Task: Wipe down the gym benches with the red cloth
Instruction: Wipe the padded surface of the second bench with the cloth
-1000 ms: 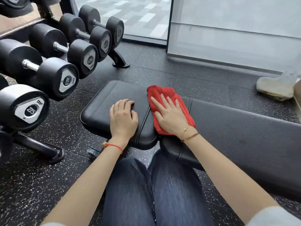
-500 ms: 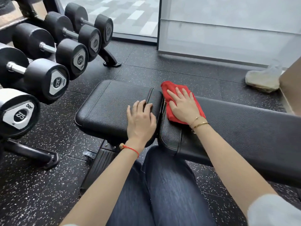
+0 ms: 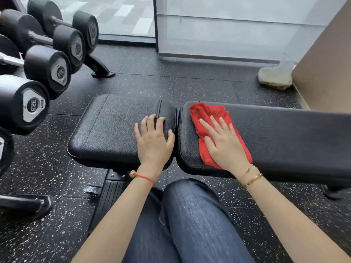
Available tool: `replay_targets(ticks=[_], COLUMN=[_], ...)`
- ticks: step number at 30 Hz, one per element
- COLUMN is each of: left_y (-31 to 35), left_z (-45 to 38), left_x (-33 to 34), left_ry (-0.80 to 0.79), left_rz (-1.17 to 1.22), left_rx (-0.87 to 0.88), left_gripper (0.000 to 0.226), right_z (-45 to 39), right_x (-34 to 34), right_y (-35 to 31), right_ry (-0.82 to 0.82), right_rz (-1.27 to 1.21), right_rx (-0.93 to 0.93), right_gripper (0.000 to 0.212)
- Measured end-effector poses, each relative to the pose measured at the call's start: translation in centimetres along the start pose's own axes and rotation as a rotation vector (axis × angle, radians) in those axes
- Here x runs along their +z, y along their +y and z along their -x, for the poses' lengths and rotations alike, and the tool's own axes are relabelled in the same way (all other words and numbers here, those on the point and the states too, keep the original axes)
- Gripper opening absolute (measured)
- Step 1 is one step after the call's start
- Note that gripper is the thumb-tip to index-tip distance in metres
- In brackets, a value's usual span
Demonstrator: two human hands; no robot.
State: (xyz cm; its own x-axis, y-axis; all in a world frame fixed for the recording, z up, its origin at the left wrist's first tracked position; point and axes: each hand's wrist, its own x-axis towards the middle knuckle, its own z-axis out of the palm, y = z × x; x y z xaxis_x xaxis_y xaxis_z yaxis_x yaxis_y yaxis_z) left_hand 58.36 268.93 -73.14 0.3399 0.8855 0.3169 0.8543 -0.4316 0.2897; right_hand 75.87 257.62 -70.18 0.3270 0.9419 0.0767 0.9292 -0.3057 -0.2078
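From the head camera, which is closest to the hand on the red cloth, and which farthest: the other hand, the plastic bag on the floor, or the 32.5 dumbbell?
Measured from the right hand on the red cloth:
1. Left hand, just beside it on the seat pad.
2. Plastic bag, on the floor, farther back on the right by the wall.
3. 32.5 dumbbell, on the rack at far left.

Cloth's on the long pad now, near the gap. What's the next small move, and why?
Probably slide the right hand and the red cloth to the right along the long pad. The cloth sits at that pad's left end beside the gap, and the rest of it stretches uncovered to the right. The left hand lies flat on the seat pad, bracing.
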Motion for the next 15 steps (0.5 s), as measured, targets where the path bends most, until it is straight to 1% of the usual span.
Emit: replay_targets(ticks=[3,5,15], left_y=[-0.1,-0.2,0.0], left_z=[0.1,0.2,0.2], left_x=[0.0,0.0,0.0], left_ry=[0.017,0.020,0.022], left_rz=[0.029,0.044,0.050], left_rx=[0.008,0.009,-0.003], left_gripper=[0.043,0.043,0.043], right_z=[-2.3,-3.8,-4.4], right_x=[-0.2,-0.3,0.0], right_y=[0.3,0.0,0.0], right_ry=[0.001,-0.005,0.001], right_rz=[0.023,0.018,-0.019], right_rx=[0.086,0.109,0.059], right_gripper=[0.055,0.054,0.054])
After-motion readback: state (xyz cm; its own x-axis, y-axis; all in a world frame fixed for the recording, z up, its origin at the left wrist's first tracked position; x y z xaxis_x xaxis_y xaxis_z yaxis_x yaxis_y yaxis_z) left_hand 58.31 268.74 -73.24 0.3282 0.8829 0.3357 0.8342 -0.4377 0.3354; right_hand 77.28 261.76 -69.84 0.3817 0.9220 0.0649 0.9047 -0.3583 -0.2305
